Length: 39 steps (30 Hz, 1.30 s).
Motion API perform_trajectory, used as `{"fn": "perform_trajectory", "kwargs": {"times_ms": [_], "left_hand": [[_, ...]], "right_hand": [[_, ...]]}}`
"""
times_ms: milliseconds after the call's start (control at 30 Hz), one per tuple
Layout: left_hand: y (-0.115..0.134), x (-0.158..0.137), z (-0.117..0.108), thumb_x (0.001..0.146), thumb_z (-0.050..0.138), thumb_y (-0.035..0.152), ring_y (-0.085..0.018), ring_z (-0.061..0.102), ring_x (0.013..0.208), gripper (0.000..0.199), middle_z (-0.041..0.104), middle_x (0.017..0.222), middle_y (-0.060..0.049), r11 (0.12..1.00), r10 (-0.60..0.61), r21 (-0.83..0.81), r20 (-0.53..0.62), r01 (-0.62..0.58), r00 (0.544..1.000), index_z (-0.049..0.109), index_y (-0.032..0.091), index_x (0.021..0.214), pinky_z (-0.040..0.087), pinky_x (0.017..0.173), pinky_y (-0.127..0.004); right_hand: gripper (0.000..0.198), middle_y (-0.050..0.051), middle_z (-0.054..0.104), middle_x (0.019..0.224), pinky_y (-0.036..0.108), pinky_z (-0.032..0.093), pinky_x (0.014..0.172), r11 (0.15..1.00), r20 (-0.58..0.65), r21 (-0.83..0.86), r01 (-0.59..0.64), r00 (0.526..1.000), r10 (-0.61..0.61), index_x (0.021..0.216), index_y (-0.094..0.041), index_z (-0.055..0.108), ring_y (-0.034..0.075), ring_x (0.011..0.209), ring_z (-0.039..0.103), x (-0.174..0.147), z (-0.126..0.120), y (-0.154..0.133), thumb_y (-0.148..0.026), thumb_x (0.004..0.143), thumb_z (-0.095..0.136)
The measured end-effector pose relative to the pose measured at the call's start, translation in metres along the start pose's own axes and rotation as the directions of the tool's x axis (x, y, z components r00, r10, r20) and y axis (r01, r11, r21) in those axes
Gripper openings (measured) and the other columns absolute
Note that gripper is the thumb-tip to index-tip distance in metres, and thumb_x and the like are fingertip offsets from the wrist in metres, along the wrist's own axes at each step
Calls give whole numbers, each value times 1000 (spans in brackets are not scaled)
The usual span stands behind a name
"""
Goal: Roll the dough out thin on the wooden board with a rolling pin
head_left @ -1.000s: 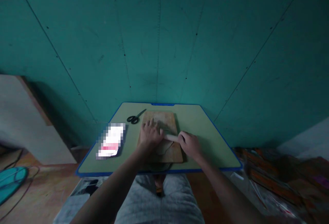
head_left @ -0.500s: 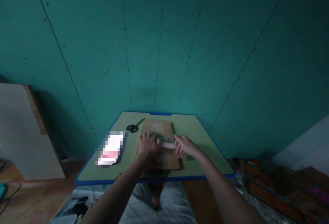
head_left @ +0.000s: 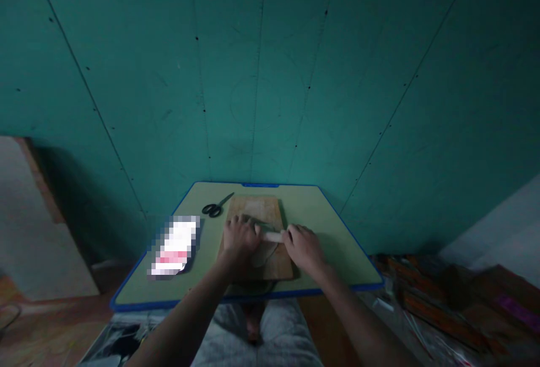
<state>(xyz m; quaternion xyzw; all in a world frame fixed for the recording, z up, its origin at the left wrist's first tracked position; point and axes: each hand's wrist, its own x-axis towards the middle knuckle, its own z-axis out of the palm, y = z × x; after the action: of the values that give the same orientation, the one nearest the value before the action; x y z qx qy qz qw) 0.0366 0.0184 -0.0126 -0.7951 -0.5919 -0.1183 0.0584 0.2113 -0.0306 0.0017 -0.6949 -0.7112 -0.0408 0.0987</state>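
Right hand changes since half a second ago: its fingers were stretched out by the rolling pin, now they're curled, clamped on the pin's right end. Left hand stays over the pin's left end, fingertips pointing away from the person; can't tell if its fingers close on the pin. Pin lies crosswise over a flat pale dough sheet, partly hidden, on the wooden board. Board is on the worktop. Scissors lie just left of the board, pixelated item nearer the worktop's left edge.
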Motion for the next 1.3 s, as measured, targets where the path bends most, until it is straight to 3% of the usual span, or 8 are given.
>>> {"fn": "perform_trajectory", "kwargs": {"times_ms": [167,300,500,600,800,1000,1167,1300], "left_hand": [[4,12,0,94,37,34,-34,54,113,40,68,112,-18,999,-34,34,3,34,999,72,14,100,39,90,-46],[6,28,1,94,35,34,-37,50,120,43,67,117,-18,999,-45,30,65,43,997,71,11,105,36,95,-49],[6,52,2,92,37,40,-35,52,116,47,63,122,-19,996,-87,-11,76,88,993,67,10,113,40,91,-45],[6,63,4,92,38,43,-35,52,115,48,63,123,-18,993,-116,-17,85,118,990,66,11,114,42,90,-44],[1,82,11,93,38,38,-34,56,111,43,63,118,-20,994,-88,-53,97,94,991,65,11,113,43,90,-44],[-5,90,16,90,40,29,-33,58,107,38,64,114,-20,997,-64,-33,102,68,993,64,9,112,45,86,-40],[0,79,14,92,39,37,-32,58,106,41,65,112,-18,994,-109,-17,58,111,992,66,11,110,43,87,-41],[5,54,8,92,40,41,-33,55,110,43,65,115,-17,995,-99,-2,4,99,995,66,13,110,41,90,-43]], "right_hand": [[51,13,75,94,30,45,73,995,84,-44,-88,992,92,94,-19,72,23,85,70,2,16,-3,-42,102,27],[59,17,74,97,31,46,77,994,177,-34,-100,979,105,96,-16,75,25,91,69,25,15,6,-48,101,26],[38,14,71,110,34,46,82,995,333,-80,62,942,-32,128,-24,62,28,101,67,57,15,21,-36,96,46],[38,14,70,113,34,46,80,986,359,-116,117,931,-69,130,-26,60,28,104,65,69,15,24,-32,94,48],[48,16,71,111,31,47,77,976,280,-9,-217,937,211,105,-17,73,26,101,67,94,17,24,-39,98,30],[43,16,72,108,29,47,73,963,241,38,-269,937,252,104,-17,74,25,98,69,108,18,24,-37,95,37],[41,14,73,108,30,48,74,976,267,-1,-217,940,210,103,-20,74,25,99,68,95,19,22,-37,96,37],[28,14,71,110,33,48,80,994,330,-91,55,944,-22,110,-22,70,26,102,67,71,22,22,-26,94,47]]}}
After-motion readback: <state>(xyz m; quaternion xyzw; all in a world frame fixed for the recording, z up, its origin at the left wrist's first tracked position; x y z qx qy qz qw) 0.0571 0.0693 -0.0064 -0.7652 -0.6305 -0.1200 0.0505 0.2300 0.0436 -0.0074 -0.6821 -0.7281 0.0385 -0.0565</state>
